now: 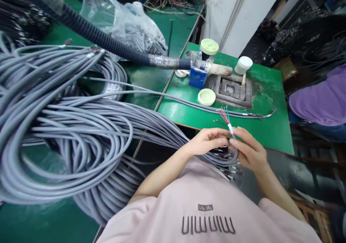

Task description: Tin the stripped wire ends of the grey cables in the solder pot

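Note:
Upright between my hands is the end of a grey cable point(230, 128), with a white band below its fanned-out coloured wires. My right hand point(250, 149) has its fingers closed round the cable just under the band. From the other side my left hand point(212, 141) meets it, thumb and fingers pinched together at the cable. Other cable ends point(238, 171) with stripped wires hang below my hands over my lap. Two more grey cables point(189, 103) lie across the green table point(273, 138), their stripped ends toward the right.
Large coils of grey cable point(81, 135) cover the left bench. A black corrugated hose point(108, 44) ends above a square metal pot point(229, 88). Nearby are a blue box point(197, 78), a pale green lid point(207, 97) and a white tub point(243, 65). Another person's purple sleeve point(320, 97) is at right.

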Demonstrator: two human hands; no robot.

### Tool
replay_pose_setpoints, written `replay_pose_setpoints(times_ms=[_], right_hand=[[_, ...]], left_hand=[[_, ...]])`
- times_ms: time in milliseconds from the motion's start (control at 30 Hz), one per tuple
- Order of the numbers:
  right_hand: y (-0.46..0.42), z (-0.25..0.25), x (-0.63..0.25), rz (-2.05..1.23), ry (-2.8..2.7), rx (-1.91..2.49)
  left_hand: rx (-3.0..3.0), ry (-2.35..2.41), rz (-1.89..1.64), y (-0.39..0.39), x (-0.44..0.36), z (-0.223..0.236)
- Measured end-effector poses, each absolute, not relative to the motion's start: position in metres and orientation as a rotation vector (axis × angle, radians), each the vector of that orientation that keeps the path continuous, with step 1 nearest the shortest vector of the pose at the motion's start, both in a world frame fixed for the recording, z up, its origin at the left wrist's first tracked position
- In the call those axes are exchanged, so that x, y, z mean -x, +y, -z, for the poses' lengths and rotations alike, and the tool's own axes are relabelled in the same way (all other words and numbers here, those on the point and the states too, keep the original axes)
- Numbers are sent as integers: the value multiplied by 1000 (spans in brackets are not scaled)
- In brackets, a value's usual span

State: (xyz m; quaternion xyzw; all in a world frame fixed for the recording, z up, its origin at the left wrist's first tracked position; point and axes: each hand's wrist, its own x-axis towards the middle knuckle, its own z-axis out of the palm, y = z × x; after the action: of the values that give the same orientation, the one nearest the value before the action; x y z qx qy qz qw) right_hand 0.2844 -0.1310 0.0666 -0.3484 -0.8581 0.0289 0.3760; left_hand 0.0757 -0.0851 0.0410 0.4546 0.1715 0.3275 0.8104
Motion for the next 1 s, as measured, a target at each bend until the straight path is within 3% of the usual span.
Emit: replay_pose_setpoints(times_ms=[300,700,1000], right_hand=[[-168,-34,-277,-97,-2124,848],[-180,-21,-266,-478,-1659,1037],[-190,-9,-262,-663,-1614,1282]], left_hand=[[-948,474,-881,-104,-95,-33],[-1023,533,-812,-108,-96,-40],[-1172,470,-877,-107,-94,-45]])
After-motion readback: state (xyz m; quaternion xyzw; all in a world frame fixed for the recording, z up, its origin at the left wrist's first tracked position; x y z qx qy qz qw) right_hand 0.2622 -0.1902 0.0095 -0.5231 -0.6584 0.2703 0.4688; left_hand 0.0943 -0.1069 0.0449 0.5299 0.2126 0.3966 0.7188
